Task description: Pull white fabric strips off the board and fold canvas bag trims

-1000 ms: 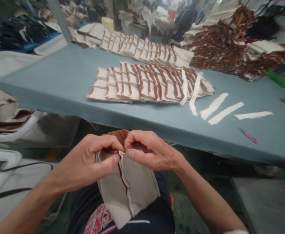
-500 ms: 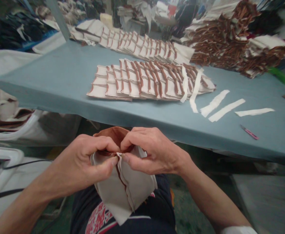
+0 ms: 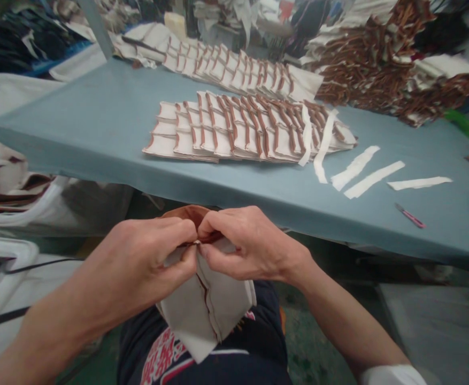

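Observation:
Over my lap I hold a cream fabric piece [image 3: 208, 307] with a brown seam down its middle and a brown lining showing at the top. My left hand [image 3: 146, 264] pinches its upper left edge, fingers closed. My right hand [image 3: 244, 243] pinches the upper right edge, thumb and fingers pressed together beside the left hand's. The two hands meet at the seam's top, just below the table's front edge.
The blue table [image 3: 98, 128] carries a fanned row of similar cream and brown pieces [image 3: 242, 131], a second row [image 3: 234, 69] behind, a big heap [image 3: 382, 64] at the back right, white strips [image 3: 368, 174] and a pink cutter [image 3: 409, 216]. White bins stand at the left.
Both hands have lifted the piece slightly and drawn closer together at the seam's top. The left hand covers more of the fabric's upper edge.

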`<state>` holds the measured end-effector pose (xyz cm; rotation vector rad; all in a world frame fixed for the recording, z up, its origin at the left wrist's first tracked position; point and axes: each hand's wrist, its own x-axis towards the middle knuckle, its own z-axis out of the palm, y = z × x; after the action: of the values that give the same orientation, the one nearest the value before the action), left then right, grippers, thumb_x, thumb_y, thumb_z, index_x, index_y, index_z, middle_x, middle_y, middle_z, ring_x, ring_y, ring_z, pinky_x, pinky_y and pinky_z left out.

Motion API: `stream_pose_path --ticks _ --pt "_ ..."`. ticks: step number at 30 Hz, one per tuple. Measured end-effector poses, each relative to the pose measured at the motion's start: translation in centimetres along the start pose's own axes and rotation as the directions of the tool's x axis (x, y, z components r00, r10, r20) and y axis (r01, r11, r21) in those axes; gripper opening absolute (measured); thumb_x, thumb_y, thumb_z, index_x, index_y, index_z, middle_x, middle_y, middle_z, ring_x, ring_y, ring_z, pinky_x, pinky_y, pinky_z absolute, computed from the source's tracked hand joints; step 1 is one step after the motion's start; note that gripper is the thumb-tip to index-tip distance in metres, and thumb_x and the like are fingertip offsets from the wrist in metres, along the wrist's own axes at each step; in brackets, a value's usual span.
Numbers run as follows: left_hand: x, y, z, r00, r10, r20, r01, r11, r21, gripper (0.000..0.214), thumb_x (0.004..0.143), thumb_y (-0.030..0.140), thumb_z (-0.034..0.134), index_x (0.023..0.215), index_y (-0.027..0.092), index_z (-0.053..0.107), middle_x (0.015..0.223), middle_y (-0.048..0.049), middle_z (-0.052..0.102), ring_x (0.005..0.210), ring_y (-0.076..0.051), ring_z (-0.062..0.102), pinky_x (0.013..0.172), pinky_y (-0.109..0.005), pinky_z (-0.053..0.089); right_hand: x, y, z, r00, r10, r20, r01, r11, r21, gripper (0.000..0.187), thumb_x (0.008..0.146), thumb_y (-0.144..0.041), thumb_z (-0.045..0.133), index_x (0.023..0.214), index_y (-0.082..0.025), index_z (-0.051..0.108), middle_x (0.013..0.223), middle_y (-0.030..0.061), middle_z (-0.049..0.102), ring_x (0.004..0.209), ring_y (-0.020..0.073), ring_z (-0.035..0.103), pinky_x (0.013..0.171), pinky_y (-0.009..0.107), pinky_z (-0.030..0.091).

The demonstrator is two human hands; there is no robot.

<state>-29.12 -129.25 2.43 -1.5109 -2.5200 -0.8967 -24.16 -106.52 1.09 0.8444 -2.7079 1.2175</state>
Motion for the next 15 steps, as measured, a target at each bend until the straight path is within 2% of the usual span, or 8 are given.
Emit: stream_pose_path --ticks 3,6,9,12,15 --pt "-0.3 -0.2 0.7 0.999 0.04 -0.022 -0.039 0.998 0.05 0.027 0.1 0.015 0.05 0.075 0.022 0.057 0.07 0.0043 0.063 0.054 -0.009 0.055 0.055 -0.025 0.039 0.1 -0.1 0.1 0.998 0.068 0.012 -0.068 0.998 0.002 0.005 0.092 -0.026 0.056 0.088 -0.023 0.056 0.082 0.0013 0.07 0.074 0.0158 0.061 0.071 0.029 0.036" --pt "-0.9 -0.4 1.1 0.999 0.027 -0.036 -0.025 0.998 0.052 0.02 0.106 0.015 0.052 0.093 0.022 0.065 0.082 0.0028 0.07 0.068 -0.012 0.069 0.063 -0.024 0.047 0.4 -0.3 0.2 0.993 0.12 0.008 -0.119 0.993 -0.025 0.008 0.091 -0.028 0.056 0.084 -0.024 0.053 0.079 0.0007 0.066 0.073 0.0159 0.056 0.069 0.03 0.032" --pt "-1.5 -0.4 1.2 0.998 0.04 -0.051 -0.038 0.998 0.047 0.015 0.11 0.015 0.052 0.109 0.024 0.063 0.098 0.0008 0.075 0.084 -0.014 0.077 0.074 -0.024 0.054 0.7 -0.4 0.2 0.99 0.139 0.025 -0.138 0.99 -0.026 0.016 0.089 -0.026 0.058 0.078 -0.024 0.046 0.073 -0.0016 0.059 0.069 0.0148 0.048 0.067 0.031 0.027" --pt "-2.1 -0.4 1.3 0.994 0.071 -0.084 -0.063 0.993 0.098 0.017 0.111 0.013 0.051 0.117 0.025 0.061 0.111 -0.0024 0.076 0.095 -0.016 0.08 0.085 -0.024 0.061 0.9 -0.6 -0.2 0.986 0.163 0.038 -0.165 0.984 0.064 0.015 0.085 -0.022 0.06 0.076 -0.023 0.048 0.07 -0.0052 0.053 0.065 0.0126 0.042 0.066 0.03 0.028" --pt "-2.9 -0.5 1.6 0.99 0.092 -0.107 -0.079 0.989 0.125 0.019 0.11 0.012 0.054 0.119 0.025 0.064 0.113 -0.0041 0.077 0.101 -0.018 0.081 0.093 -0.025 0.065 0.9 -0.5 -0.6 0.975 0.205 0.087 -0.219 0.951 0.219 0.012 0.082 -0.023 0.064 0.077 -0.022 0.054 0.072 -0.0062 0.052 0.067 0.0116 0.043 0.067 0.027 0.033"
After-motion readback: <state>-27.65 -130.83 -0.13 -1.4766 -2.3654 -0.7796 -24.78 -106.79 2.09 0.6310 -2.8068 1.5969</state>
